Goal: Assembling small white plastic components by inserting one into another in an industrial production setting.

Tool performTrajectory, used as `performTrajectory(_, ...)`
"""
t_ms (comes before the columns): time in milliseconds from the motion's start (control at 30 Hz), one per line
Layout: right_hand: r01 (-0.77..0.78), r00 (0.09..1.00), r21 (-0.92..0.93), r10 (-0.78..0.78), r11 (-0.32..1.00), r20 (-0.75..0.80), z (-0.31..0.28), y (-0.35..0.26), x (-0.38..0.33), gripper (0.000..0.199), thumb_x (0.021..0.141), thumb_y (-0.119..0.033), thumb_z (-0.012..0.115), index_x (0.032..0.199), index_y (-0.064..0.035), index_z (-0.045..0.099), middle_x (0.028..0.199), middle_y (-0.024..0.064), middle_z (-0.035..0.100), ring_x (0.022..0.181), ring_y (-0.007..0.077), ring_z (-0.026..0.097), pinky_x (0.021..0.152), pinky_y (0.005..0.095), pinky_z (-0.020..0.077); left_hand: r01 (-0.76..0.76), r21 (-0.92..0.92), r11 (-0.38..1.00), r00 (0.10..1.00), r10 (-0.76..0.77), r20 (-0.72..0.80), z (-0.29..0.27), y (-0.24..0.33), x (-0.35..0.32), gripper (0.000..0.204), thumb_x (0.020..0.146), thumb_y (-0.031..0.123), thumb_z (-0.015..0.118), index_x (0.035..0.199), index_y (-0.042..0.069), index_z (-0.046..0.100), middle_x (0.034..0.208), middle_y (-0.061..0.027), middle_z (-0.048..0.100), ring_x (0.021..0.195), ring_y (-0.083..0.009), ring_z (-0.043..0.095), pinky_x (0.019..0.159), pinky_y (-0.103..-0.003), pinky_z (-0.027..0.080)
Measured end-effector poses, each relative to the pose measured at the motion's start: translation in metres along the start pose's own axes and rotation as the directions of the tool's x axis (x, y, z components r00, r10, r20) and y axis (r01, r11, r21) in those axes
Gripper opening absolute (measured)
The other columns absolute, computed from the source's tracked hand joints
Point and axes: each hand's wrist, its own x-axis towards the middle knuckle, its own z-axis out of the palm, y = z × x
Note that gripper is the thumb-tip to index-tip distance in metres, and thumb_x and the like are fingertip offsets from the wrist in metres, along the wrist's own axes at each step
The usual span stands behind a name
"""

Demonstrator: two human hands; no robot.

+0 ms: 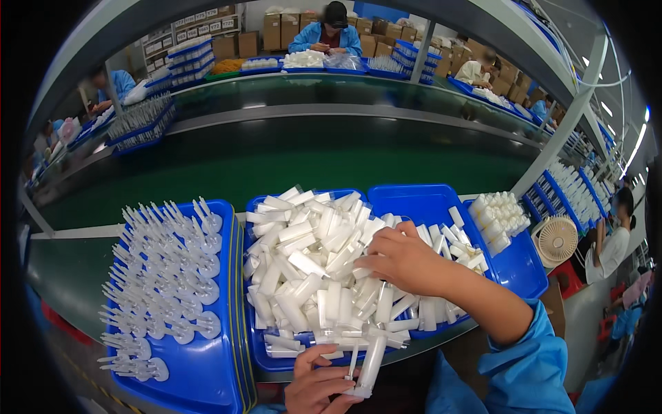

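My left hand [318, 383] is closed at the near edge of the trays. It grips a white plastic tube [373, 362] with a clear wall, tilted upright, and a thin white stem [354, 360] stands beside the tube between the fingers. My right hand [400, 257] lies palm down over a heap of white tubes [303, 262], its fingers bent and apart, the fingertips among the pieces. Whether it touches one of them firmly is hard to see. The heap fills a blue tray [252, 338] and spills to a second blue tray [407, 196] on the right.
On the left, a stack of blue trays [200, 366] carries rows of white disc-based stems [165, 269]. White bottles [498, 217] stand on a blue tray at right, near a beige fan [555, 240]. A green conveyor belt [331, 148] runs beyond; a co-worker [329, 34] sits across it.
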Motion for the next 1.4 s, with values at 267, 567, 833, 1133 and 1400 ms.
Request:
performTrajectory(267, -0.045, 0.99, 0.394, 0.095, 0.918, -0.108, -0.009, -0.026, -0.027, 0.028, 0.075, -0.007, 0.064, 0.101, -0.0026, 0.056, 0.098, 0.0138, 0.056, 0.085, 0.03, 0.056, 0.068, 0.038, 0.0471, 0.037, -0.112, 0.993, 0.999, -0.041, -0.029, 0.005, -0.008, 0.0, 0.017, 0.074, 0.019, 0.072, 0.081, 0.005, 0.065, 0.078, -0.0069, 0.064, 0.094, -0.0319, 0.05, 0.074, -0.039, 0.037)
performTrajectory(567, 0.297, 0.933, 0.569, -0.106, 0.766, -0.344, 0.001, -0.036, -0.056, 0.029, 0.072, -0.004, 0.065, 0.101, -0.0056, 0.059, 0.1, 0.0087, 0.061, 0.088, 0.0259, 0.058, 0.077, 0.0372, 0.0425, -0.014, -0.091, 0.996, 0.99, 0.027, 0.136, 0.009, -0.006, 0.004, 0.01, 0.073, 0.019, 0.069, 0.079, 0.011, 0.069, 0.08, -0.0012, 0.066, 0.09, -0.027, 0.047, 0.069, -0.036, 0.034)
performTrajectory(833, 0.215, 0.976, 0.795, -0.102, 0.568, -0.191, -0.014, -0.038, -0.057, 0.029, 0.076, 0.0, 0.061, 0.104, -0.0046, 0.062, 0.096, 0.0108, 0.056, 0.085, 0.0258, 0.056, 0.072, 0.0333, 0.0457, 0.005, -0.128, 0.992, 0.986, 0.016, 0.164, 0.009, -0.009, 0.004, 0.009, 0.07, 0.014, 0.071, 0.078, 0.012, 0.069, 0.08, -0.0004, 0.066, 0.089, -0.0253, 0.047, 0.07, -0.035, 0.033)
performTrajectory(1133, 0.207, 0.97, 0.807, -0.223, 0.553, -0.096, -0.041, -0.053, -0.063, 0.021, 0.086, -0.005, 0.053, 0.106, -0.0051, 0.061, 0.096, 0.0122, 0.05, 0.086, 0.0267, 0.054, 0.075, 0.0328, 0.0439, -0.132, -0.17, 0.977, 0.952, 0.172, 0.251, 0.006, -0.011, 0.002, 0.007, 0.068, 0.014, 0.071, 0.074, 0.016, 0.07, 0.083, 0.0015, 0.066, 0.094, -0.0244, 0.045, 0.075, -0.037, 0.034)
performTrajectory(1400, 0.263, 0.941, 0.785, -0.329, 0.561, -0.08, -0.048, -0.08, -0.061, 0.025, 0.085, -0.01, 0.054, 0.109, -0.0052, 0.058, 0.104, 0.0093, 0.054, 0.09, 0.0239, 0.053, 0.075, 0.0354, 0.0362, -0.161, -0.02, 0.987, 0.936, 0.16, 0.313, 0.007, -0.008, -0.002, 0.014, 0.072, 0.027, 0.07, 0.073, 0.014, 0.066, 0.094, -0.0062, 0.06, 0.097, -0.0285, 0.046, 0.084, -0.041, 0.034)
